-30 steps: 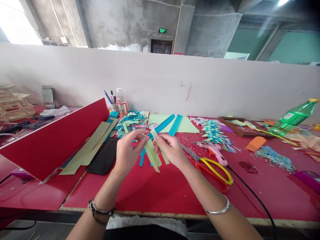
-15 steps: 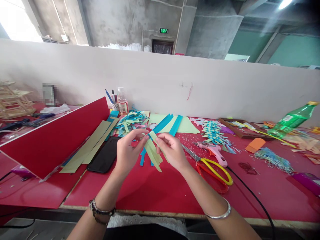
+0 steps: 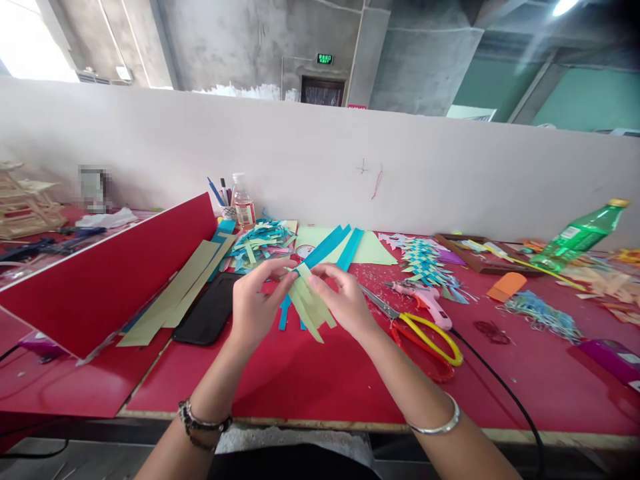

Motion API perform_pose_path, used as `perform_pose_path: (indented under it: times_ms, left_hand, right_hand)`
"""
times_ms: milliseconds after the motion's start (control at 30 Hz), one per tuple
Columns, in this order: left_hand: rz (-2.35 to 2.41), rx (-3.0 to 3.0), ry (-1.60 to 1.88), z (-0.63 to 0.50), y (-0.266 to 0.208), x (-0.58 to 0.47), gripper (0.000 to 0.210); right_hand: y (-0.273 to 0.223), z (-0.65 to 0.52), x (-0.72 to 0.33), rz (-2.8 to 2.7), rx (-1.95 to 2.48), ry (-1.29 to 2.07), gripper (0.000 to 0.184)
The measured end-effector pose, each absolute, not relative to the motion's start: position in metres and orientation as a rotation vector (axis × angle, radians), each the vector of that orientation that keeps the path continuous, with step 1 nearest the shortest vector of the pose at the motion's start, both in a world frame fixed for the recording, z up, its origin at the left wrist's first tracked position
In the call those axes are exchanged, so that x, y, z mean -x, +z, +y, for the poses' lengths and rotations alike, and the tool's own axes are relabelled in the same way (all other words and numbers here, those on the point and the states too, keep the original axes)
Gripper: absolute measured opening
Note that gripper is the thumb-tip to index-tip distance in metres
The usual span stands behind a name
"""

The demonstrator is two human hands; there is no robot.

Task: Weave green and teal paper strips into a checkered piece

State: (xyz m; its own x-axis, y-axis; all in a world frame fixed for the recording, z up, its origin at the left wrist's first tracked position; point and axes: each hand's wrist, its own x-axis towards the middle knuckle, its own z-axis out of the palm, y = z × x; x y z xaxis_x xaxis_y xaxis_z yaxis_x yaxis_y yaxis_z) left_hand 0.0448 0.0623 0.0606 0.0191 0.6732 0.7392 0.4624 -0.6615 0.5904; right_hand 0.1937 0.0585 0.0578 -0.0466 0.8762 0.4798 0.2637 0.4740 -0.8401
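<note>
Between my hands, above the red table, are several crossed paper strips: pale green strips (image 3: 311,307) slanting down to the right and blue strips (image 3: 324,247) slanting up to the right. My left hand (image 3: 260,290) pinches them at the crossing with thumb and forefinger. From the other side my right hand (image 3: 340,293) is closed on a pale green strip close to that crossing. A second blue strip (image 3: 351,248) sticks up behind my right hand. The ends of blue strips (image 3: 283,319) show below my left fingers. My fingertips hide part of the crossing.
A black phone (image 3: 205,312) and long pale green strips (image 3: 167,293) lie left, beside a red board (image 3: 120,273). Yellow-and-red-handled scissors (image 3: 425,337) and a pink glue gun (image 3: 424,301) lie right. Behind are a paper strip pile (image 3: 263,241), a woven piece (image 3: 425,260) and a green bottle (image 3: 580,233).
My right hand has shifted slightly, and the pale green strip near its thumb now lies closer against the other green strip. My left hand keeps its pinch on the crossing.
</note>
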Motion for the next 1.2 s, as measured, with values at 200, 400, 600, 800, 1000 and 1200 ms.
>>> perform_pose_path:
  times_ms: [200,400,600,800,1000,1200]
  left_hand:
    - [1.190,-2.057,1.706,0.056,0.060,-0.050,0.011]
    - [1.203,-1.929,1.738,0.052,0.056,-0.055,0.012]
    - [1.216,-1.775,1.678,0.045,0.047,-0.058,0.013]
    - [1.364,-1.770,1.568,0.035,0.035,-0.052,0.017]
    - [1.409,-1.851,1.334,0.021,0.032,-0.031,0.025]
    - [1.473,-2.004,1.035,0.006,0.016,-0.003,0.022]
  right_hand:
    - [0.058,0.059,-0.188,-1.379,0.912,1.066,0.024]
    - [0.061,0.057,-0.185,-1.267,0.935,1.123,0.022]
    - [0.054,0.054,-0.184,-1.409,0.991,1.021,0.020]
    - [0.044,0.050,-0.175,-1.544,1.104,0.940,0.023]
    - [0.029,0.049,-0.172,-1.662,1.118,0.977,0.025]
    - [0.015,0.043,-0.167,-1.868,1.231,0.958,0.030]
